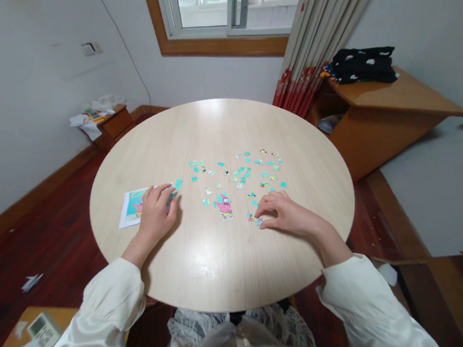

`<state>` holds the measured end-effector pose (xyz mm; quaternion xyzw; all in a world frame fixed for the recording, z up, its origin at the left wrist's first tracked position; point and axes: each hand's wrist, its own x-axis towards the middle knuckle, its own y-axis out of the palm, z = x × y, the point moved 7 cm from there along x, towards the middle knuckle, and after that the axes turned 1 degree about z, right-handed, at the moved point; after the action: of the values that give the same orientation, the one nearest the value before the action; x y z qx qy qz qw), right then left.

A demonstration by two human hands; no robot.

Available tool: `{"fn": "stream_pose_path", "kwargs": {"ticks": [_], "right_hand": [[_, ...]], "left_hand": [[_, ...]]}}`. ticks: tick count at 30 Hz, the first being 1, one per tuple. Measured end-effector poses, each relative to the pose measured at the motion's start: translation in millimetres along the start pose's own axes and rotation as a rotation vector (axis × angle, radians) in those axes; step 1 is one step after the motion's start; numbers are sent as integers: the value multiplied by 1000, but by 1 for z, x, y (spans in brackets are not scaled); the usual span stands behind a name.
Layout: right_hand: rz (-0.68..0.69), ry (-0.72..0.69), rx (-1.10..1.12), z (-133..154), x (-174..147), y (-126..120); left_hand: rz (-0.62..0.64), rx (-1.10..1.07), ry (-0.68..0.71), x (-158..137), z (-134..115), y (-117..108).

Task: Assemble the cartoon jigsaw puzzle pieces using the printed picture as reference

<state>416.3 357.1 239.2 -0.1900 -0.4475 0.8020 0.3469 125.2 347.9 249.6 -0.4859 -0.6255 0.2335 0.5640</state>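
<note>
A partly joined jigsaw puzzle [225,207] with a pink cartoon figure lies flat in the middle, teal pieces along its edges. My left hand [158,208] rests over the right part of a printed picture card [130,209], fingers loosely bent and apart; its palm covers much of the picture. Just beyond those fingertips is a teal piece [179,184]. To the right of the joined part, my right hand [283,211] has thumb and forefinger at a small jigsaw piece [259,221], apparently pinching it at the tabletop. Another piece [250,217] lies beside it.
Several loose jigsaw pieces [242,175] are scattered across the round wooden table [200,274], mostly beyond the joined part. A tilted wooden cabinet [389,109] with dark cloth [364,65] stands at the right. A remote control [44,332] lies at lower left.
</note>
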Motion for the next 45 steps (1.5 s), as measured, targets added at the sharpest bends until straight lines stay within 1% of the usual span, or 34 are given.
{"fn": "stream_pose_path", "kwargs": {"ticks": [4, 9, 12, 16, 19, 23, 26, 28, 30, 32, 35, 39, 41, 45], "right_hand": [[6, 13, -3, 2, -2, 3], [1, 22, -29, 6, -6, 5], [-13, 26, -51, 9, -8, 6], [-21, 39, -51, 11, -10, 6], [-40, 71, 5, 11, -9, 4], [-74, 98, 162, 18, -3, 3], [-111, 87, 328, 30, 9, 5], [-149, 84, 472, 37, 19, 10], [-167, 104, 653, 39, 28, 19], [-169, 137, 800, 39, 36, 30], [-166, 165, 934, 38, 43, 42], [-128, 162, 1006, 40, 46, 48], [-115, 156, 1018, 41, 46, 48], [-109, 154, 1012, 38, 47, 51]], "left_hand": [[-21, -119, 29, -2, -21, -2], [64, -303, 47, -10, -53, 5], [94, -405, 66, -15, -68, 7], [111, -519, 77, -19, -79, 6], [145, -584, 24, -20, -80, 8], [253, -692, -77, -21, -85, 16], [367, -846, -165, -25, -93, 26], [414, -967, -223, -27, -98, 31], [418, -1062, -269, -29, -100, 35], [388, -1109, -299, -29, -98, 36], [341, -1105, -310, -30, -93, 35], [308, -1022, -278, -28, -88, 31], [290, -944, -230, -26, -87, 27], [267, -745, -65, -23, -90, 20]]}}
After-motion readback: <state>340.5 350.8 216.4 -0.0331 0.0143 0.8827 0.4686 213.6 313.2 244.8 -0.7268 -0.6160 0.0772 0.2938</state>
